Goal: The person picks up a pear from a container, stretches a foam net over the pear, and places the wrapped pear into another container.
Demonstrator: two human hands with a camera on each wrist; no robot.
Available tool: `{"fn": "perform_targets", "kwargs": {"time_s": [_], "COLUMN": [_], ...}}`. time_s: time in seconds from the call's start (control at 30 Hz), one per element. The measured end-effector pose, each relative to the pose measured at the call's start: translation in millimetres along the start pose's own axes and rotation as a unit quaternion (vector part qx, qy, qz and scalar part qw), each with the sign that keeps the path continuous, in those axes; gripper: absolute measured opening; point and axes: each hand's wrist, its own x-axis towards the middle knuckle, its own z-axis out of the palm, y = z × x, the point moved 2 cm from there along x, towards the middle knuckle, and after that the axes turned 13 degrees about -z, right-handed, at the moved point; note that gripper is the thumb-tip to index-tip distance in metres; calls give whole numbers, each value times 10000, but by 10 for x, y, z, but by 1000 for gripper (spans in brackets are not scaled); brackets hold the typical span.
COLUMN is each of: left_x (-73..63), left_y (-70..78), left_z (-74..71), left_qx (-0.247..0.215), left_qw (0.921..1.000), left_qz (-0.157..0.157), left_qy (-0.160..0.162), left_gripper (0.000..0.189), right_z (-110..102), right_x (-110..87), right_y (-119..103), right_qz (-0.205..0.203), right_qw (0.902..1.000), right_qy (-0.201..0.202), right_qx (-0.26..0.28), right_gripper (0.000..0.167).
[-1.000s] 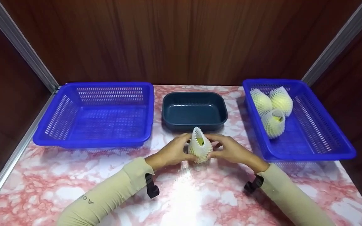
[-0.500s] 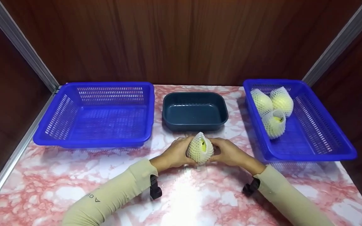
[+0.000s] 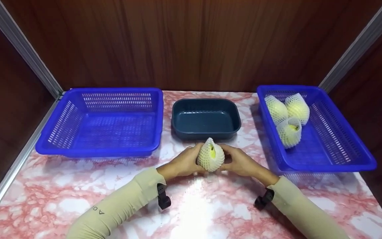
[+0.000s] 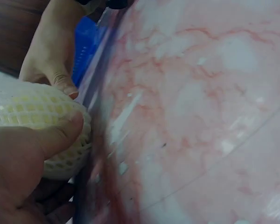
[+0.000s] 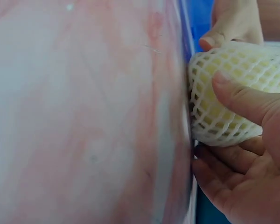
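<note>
A yellow-green fruit (image 3: 211, 157) in a white foam net sleeve is held between both hands in front of the dark tray. Its exact kind is hidden by the net, whose pointed end stands up beside an opening. My left hand (image 3: 186, 161) grips it from the left; in the left wrist view the thumb (image 4: 65, 135) presses on the mesh. From the right, my right hand (image 3: 240, 161) holds it too, its thumb (image 5: 240, 98) on the mesh and the other fingers curled beneath in the right wrist view. Whether the fruit touches the table is hard to tell.
Behind the hands stands a dark blue-green tray (image 3: 206, 135). A blue perforated basket (image 3: 99, 151) is at the left. Another blue basket (image 3: 330, 166) at the right holds three net-wrapped fruits (image 3: 289, 132). Brown panels (image 3: 191, 43) enclose the marbled table (image 3: 61, 186).
The fruit has turned in the hands, so its net opening faces more toward the camera and the pointed end looks shorter. My left hand has shifted slightly right. The baskets and tray stay put.
</note>
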Motion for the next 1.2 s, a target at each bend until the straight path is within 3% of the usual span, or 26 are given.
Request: {"fn": "perform_targets", "kwargs": {"time_s": [0.17, 0.37, 0.5, 0.63, 0.8, 0.9, 1.0, 1.07, 1.2], "left_x": [-12, -13, -22, -39, -53, -55, -57, -63, -75], "left_y": [21, 97, 132, 163, 248, 302, 333, 339, 316], "left_z": [-94, -240, -289, -300, -296, -285, -279, -279, -272], "left_qx": [-750, -1135, -1398, -1552, -1818, -2335, -2987, -3377, -3910], "left_qw": [9961, 9920, 9886, 9869, 9832, 9720, 9538, 9404, 9199], "left_qz": [43, 164, 210, 184, 123, 253, 335, 384, 286], "left_qy": [-453, -530, -522, -406, -75, 5, -26, -37, 56], "left_gripper": [86, 76, 69, 65, 64, 65, 61, 54, 44], "right_z": [-37, -94, -91, -69, -38, -26, -21, -23, -14], "right_x": [3, 5, 1, 3, 24, 32, 34, 40, 63], "right_y": [-27, -105, -190, -249, -290, -313, -340, -357, -384], "right_qz": [120, 130, 151, 34, -214, -258, -175, -100, 41], "right_qw": [9987, 9911, 9730, 9541, 9257, 9100, 9009, 8985, 9037], "right_qy": [86, 432, 765, 1145, 1580, 1794, 2012, 2183, 2508], "right_qx": [496, 1255, 2174, 2766, 3429, 3728, 3841, 3807, 3471], "right_gripper": [78, 68, 73, 80, 58, 46, 44, 44, 44]}}
